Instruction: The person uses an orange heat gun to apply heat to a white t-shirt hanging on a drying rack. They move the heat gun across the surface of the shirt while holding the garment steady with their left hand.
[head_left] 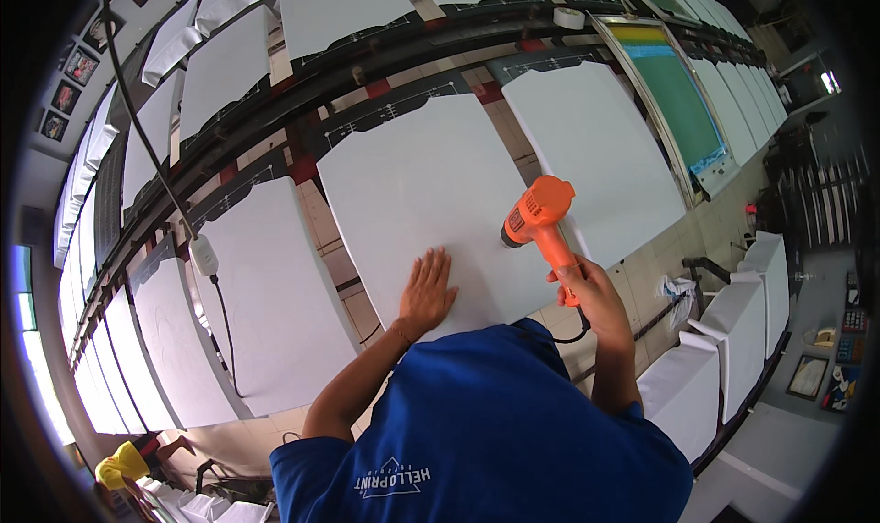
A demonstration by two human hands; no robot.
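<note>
My right hand (596, 296) grips an orange heat gun (548, 202) by its handle. The gun's dark nozzle points left and down, just over a flat board covered in white fabric (417, 170). A black cord runs from the base of the handle toward my body. On the near part of that same white fabric lies my left hand (427, 290), palm down with fingers stretched forward. It holds nothing. The fabric looks smooth, with dark bracket parts showing at the board's far edge.
More white-covered boards (587, 147) stand in rows on both sides and beyond a dark rail. A framed green printing screen (674, 101) lies at the right, near a tape roll (568, 18). A cable with a white socket (203, 255) hangs left. A person in yellow (124, 466) is at lower left.
</note>
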